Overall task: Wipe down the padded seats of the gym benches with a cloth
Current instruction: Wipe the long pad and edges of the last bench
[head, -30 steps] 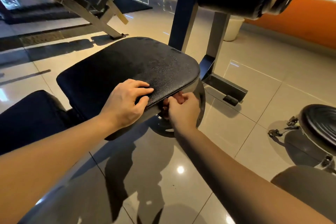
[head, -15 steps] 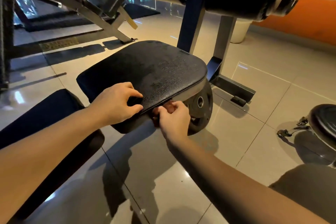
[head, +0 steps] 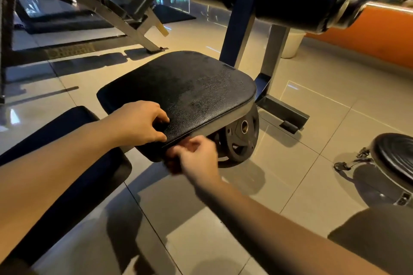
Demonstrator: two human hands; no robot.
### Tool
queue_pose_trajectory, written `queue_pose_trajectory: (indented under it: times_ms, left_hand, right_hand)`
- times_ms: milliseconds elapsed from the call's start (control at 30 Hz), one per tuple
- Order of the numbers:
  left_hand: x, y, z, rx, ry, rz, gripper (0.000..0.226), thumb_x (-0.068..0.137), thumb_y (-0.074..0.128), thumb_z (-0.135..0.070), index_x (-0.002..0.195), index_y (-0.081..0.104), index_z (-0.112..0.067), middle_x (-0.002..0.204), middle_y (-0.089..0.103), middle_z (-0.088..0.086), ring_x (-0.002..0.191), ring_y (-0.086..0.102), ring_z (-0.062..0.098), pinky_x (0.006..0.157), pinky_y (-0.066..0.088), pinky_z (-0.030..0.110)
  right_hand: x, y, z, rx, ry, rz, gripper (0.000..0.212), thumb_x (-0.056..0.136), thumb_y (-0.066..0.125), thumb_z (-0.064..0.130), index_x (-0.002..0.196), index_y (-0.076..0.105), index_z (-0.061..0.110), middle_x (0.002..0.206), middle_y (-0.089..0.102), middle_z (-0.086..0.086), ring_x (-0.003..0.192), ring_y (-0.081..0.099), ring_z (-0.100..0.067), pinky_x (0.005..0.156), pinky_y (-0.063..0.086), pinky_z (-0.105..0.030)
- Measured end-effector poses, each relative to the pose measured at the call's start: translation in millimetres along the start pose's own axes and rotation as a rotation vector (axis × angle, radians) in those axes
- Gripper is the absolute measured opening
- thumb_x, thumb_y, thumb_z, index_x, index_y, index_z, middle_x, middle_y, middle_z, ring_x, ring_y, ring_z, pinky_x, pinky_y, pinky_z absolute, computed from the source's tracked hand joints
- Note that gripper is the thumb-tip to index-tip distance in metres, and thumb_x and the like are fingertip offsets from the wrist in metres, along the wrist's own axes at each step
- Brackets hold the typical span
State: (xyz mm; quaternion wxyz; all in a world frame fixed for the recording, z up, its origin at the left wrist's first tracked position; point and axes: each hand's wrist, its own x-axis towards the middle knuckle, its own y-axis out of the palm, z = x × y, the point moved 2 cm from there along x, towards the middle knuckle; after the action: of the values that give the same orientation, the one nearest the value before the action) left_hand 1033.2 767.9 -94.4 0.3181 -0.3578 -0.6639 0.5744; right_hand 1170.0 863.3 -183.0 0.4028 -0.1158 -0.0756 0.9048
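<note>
- The padded seat (head: 185,94) sits mid-scene with its black textured top facing up. Both of my grips are at its near edge.
- My left grip (head: 138,124) is clamped on that near edge, with the fingers curled down onto the top and the thumb against the rim.
- My right grip (head: 196,158) is just below the rim, close to the right of the left one, with its fingers curled toward the underside. It is blurred, so I cannot tell whether it is clamped on anything.
- I cannot make out the cloth. A dark reddish patch (head: 172,166) under the right grip might be it, but I can't say.
- I judge the step in hand to be the seat's near rim and underside lip, not the broad top. The top shows a mottled sheen; whether that is damp from wiping, I cannot tell.
- The next move calls for getting the cloth flat against the surface and running it along the rim toward the right corner, while the left grip steadies the seat.
- I would keep my knuckles off the weight plate (head: 241,138) standing on the floor just under that right corner.
- The second pad (head: 67,163) at near left looks like the one to do after that.
</note>
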Motion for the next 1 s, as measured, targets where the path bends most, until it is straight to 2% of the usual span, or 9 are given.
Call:
queue_pose_trajectory:
  times_ms: [100,200,300,433,567,633,800,900,1000]
  left_hand:
    - [1,0,0,0.006,0.007,0.016,0.056,0.085,0.076,-0.049,0.136,0.062,-0.033,0.123,0.057,-0.015,0.113,0.055,0.01,0.084,0.043,0.025]
    - [-2,2,3,-0.026,0.015,0.014,0.055,0.086,0.075,-0.048,0.136,0.061,-0.032,0.122,0.057,-0.016,0.112,0.055,0.009,0.086,0.045,0.025]
    - [-4,5,4,-0.033,0.028,-0.005,0.055,0.087,0.074,-0.049,0.138,0.06,-0.031,0.123,0.057,-0.015,0.111,0.056,0.01,0.09,0.049,0.028]
    - [-2,5,3,-0.043,0.027,-0.023,0.055,0.086,0.075,-0.048,0.137,0.061,-0.031,0.126,0.059,-0.013,0.113,0.056,0.011,0.091,0.048,0.028]
    - [-1,6,4,-0.066,0.014,-0.019,0.055,0.085,0.077,-0.047,0.135,0.062,-0.031,0.124,0.06,-0.014,0.103,0.053,0.006,0.085,0.048,0.025]
    - [-2,7,7,-0.081,0.021,-0.014,0.055,0.085,0.076,-0.049,0.135,0.062,-0.032,0.124,0.059,-0.015,0.104,0.053,0.005,0.083,0.047,0.024]
    - [-5,11,9,-0.09,0.04,-0.048,0.053,0.087,0.074,-0.049,0.136,0.061,-0.031,0.128,0.058,-0.013,0.113,0.057,0.012,0.091,0.051,0.03]
    - [-5,12,12,-0.104,0.052,-0.07,0.052,0.086,0.074,-0.05,0.133,0.064,-0.031,0.12,0.058,-0.016,0.106,0.058,0.01,0.083,0.049,0.027]
    - [-3,11,16,-0.141,0.05,-0.06,0.053,0.082,0.077,-0.053,0.129,0.066,-0.033,0.113,0.055,-0.022,0.103,0.055,0.006,0.078,0.044,0.023]
  right_hand:
    - [-14,13,-7,-0.047,-0.022,0.182,0.013,0.071,0.076,0.028,0.078,0.067,0.023,0.081,0.074,-0.004,0.08,0.072,-0.025,0.077,0.061,-0.043]
    - [27,-24,-16,-0.032,0.055,-0.068,0.022,0.062,0.071,0.03,0.081,0.069,0.019,0.071,0.072,-0.006,0.07,0.072,-0.029,0.069,0.061,-0.049]
    - [67,-74,-5,0.103,0.082,-0.288,0.017,0.075,0.074,0.019,0.09,0.068,0.021,0.089,0.073,-0.003,0.081,0.071,-0.02,0.077,0.062,-0.046]
    - [62,-65,9,0.125,0.077,-0.262,0.015,0.088,0.071,0.014,0.101,0.066,0.019,0.091,0.071,-0.002,0.08,0.071,-0.016,0.081,0.063,-0.043]
    - [17,-29,3,-0.017,-0.05,-0.113,0.01,0.087,0.069,0.015,0.081,0.062,0.02,0.082,0.064,-0.003,0.084,0.066,-0.02,0.081,0.061,-0.048]
    - [26,-45,7,-0.022,-0.024,-0.152,0.017,0.089,0.067,0.012,0.076,0.062,0.021,0.082,0.066,-0.004,0.08,0.064,-0.015,0.082,0.06,-0.044]
    - [62,-69,8,0.057,0.077,-0.326,0.009,0.084,0.07,0.015,0.077,0.069,0.021,0.081,0.072,-0.002,0.082,0.071,-0.022,0.08,0.061,-0.051]
    - [36,-36,0,-0.021,0.021,-0.15,0.009,0.084,0.065,0.009,0.076,0.069,0.012,0.077,0.07,-0.014,0.072,0.072,-0.031,0.065,0.062,-0.054]
    - [9,-31,1,-0.103,0.002,0.029,0.008,0.086,0.065,0.008,0.081,0.071,0.007,0.084,0.071,-0.019,0.079,0.073,-0.031,0.068,0.062,-0.054]
